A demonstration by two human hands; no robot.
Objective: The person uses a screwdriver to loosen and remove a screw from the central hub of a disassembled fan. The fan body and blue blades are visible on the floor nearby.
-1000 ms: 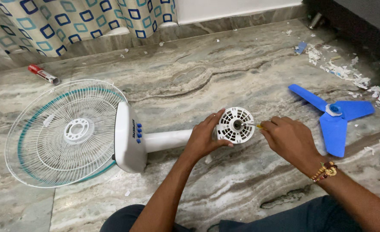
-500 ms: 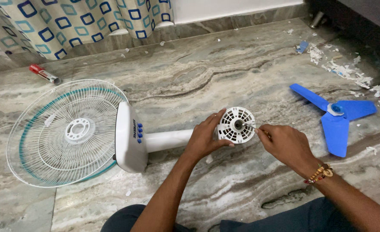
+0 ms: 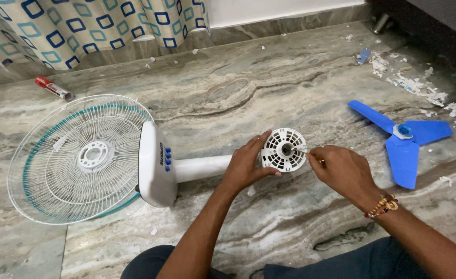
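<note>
Both hands (image 3: 246, 165) closed around white motor housing (image 3: 284, 150).

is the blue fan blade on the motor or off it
Off. The blue fan blade lies flat on the floor, apart from the motor housing, whose shaft is bare.

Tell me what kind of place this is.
Probably a room in a home, not a workshop. The work is done on a veined marble floor, a patterned curtain hangs along the wall, and the left hand and right hand hold a dismantled household fan's motor housing.
</note>
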